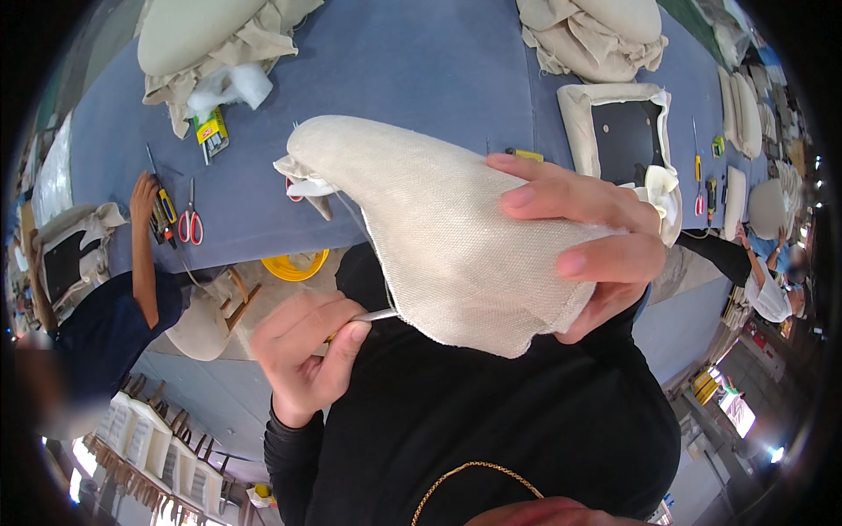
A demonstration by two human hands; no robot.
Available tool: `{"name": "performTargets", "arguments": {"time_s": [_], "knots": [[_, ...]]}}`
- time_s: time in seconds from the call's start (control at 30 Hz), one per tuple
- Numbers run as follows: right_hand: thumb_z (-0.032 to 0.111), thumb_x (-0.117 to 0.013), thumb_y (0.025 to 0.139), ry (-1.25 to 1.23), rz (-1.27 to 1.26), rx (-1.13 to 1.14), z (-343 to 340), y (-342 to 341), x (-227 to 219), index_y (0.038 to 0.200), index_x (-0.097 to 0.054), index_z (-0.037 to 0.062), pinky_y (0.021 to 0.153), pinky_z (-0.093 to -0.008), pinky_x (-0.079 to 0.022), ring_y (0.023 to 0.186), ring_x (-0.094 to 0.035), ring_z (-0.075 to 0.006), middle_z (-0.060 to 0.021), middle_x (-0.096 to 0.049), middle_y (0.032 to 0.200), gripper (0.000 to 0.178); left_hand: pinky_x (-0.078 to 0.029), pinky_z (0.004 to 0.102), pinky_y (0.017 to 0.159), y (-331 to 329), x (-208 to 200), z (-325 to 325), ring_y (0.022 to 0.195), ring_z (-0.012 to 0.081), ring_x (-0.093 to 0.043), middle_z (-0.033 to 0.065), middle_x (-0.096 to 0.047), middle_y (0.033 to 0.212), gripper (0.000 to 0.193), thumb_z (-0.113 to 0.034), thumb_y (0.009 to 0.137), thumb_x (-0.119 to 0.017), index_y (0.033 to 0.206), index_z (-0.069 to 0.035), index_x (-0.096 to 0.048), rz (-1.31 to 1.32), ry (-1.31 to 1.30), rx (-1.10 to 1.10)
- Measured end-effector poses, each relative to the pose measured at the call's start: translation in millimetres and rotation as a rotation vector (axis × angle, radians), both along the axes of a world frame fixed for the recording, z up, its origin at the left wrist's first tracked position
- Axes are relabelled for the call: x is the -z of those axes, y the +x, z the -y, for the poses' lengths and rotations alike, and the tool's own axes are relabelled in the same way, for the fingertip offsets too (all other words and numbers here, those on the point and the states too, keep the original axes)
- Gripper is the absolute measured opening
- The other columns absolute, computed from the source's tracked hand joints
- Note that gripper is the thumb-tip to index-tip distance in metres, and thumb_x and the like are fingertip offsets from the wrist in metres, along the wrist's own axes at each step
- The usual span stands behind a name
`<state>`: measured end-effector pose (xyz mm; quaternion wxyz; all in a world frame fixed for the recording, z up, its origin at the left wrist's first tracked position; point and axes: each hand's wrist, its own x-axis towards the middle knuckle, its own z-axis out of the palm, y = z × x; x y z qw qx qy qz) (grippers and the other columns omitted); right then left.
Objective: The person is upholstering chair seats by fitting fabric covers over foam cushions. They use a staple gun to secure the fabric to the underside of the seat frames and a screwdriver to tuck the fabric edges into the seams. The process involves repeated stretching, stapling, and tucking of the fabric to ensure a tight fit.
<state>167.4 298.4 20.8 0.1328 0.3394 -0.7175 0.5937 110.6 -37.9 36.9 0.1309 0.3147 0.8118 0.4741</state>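
Note:
A beige fabric-covered padded piece (438, 210), broad on the right and narrowing toward the upper left, is held up in front of my chest. My right hand (605, 250) grips its right side, fingers spread over the front of the fabric. Low on the left, my left hand (307, 351) is closed round a slim metal-shafted tool (381, 315); a speck of yellow shows at its handle, which the fingers mostly hide. The tool's tip meets the piece's lower left fabric edge. Loose fabric and white padding (309, 188) stick out at the narrow end.
On the blue-grey table (412, 61) lie red-handled scissors (190, 223), a yellow-green box (211, 131), white stuffing (230, 89) and an upholstered frame (576, 131). A yellow basin (296, 266) sits below the table edge. Co-workers are at left, one with a hand (143, 200) by tools, and far right.

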Motion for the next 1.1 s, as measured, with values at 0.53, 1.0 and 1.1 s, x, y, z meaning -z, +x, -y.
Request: {"name": "performTargets", "arguments": {"time_s": [0.53, 1.0, 1.1], "knots": [[0.023, -0.102, 0.069, -0.207, 0.233, -0.097, 3, 4, 7, 0.15, -0.049, 0.0001, 0.108, -0.0545, -0.053, 0.13, -0.062, -0.0526, -0.0432, -0.058, 0.138, 0.1, -0.052, 0.0338, 0.064, -53, -1, 78, 0.07, 0.0277, -0.07, 0.0098, -0.072, 0.08, 0.02, -0.016, 0.082, -0.089, 0.086, -0.002, -0.076, 0.486, -0.255, 0.569], [0.063, -0.031, 0.112, -0.479, 0.418, 0.515, 35, -42, -11, 0.14, -0.049, 0.0126, 0.085, -0.0237, -0.044, 0.095, -0.058, -0.0112, -0.0009, -0.062, 0.097, 0.06, -0.042, 0.0237, 0.065, -106, -38, -150, 0.074, 0.0031, -0.053, -0.0044, -0.07, 0.084, 0.023, -0.009, 0.087, -0.088, 0.106, -0.001, -0.078, 0.349, 0.36, 0.407], [0.056, -0.036, 0.113, -0.579, 0.491, 0.473, 29, -31, -23, 0.139, -0.05, 0.0115, 0.083, -0.0228, -0.045, 0.095, -0.057, -0.008, 0.0012, -0.062, 0.097, 0.053, -0.035, 0.024, 0.061, -89, -25, -161, 0.071, 0.0024, -0.047, -0.0048, -0.058, 0.076, 0.02, -0.012, 0.089, -0.087, 0.103, -0.002, -0.077, -0.012, 0.3, 0.371]]}}
